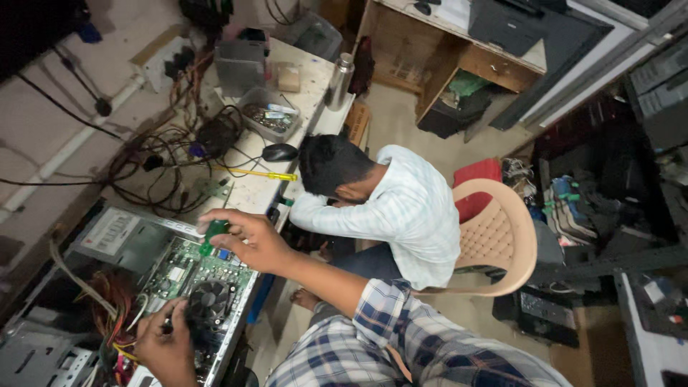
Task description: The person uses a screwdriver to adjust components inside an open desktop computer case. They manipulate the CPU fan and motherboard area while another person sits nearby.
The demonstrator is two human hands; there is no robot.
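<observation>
- Two hands work over an open computer case (107, 287) that lies on its side at the near end of a cluttered white workbench (308, 79).
- The right hand (244, 236) is clenched around the green handle of a screwdriver (213, 233), held above the upper edge of the green motherboard (190, 276); the tool's tip is hidden.
- The left hand (166, 344) rests at the lower edge of the board, fingers curled against the black cooler fan (209, 299); whether it grips anything I cannot tell.
- A bundle of coloured wires (115, 301) lies inside the case, just left of the board, and a grey power supply (115, 233) sits in its upper corner.
- Further along the bench lie a yellow screwdriver (261, 173), a black mouse (279, 152), a clear tub of small parts (269, 115) and a steel bottle (340, 82).
- Another person in a pale striped shirt (412, 215) sits on a tan plastic chair (502, 236) beside the bench, head bent low.
</observation>
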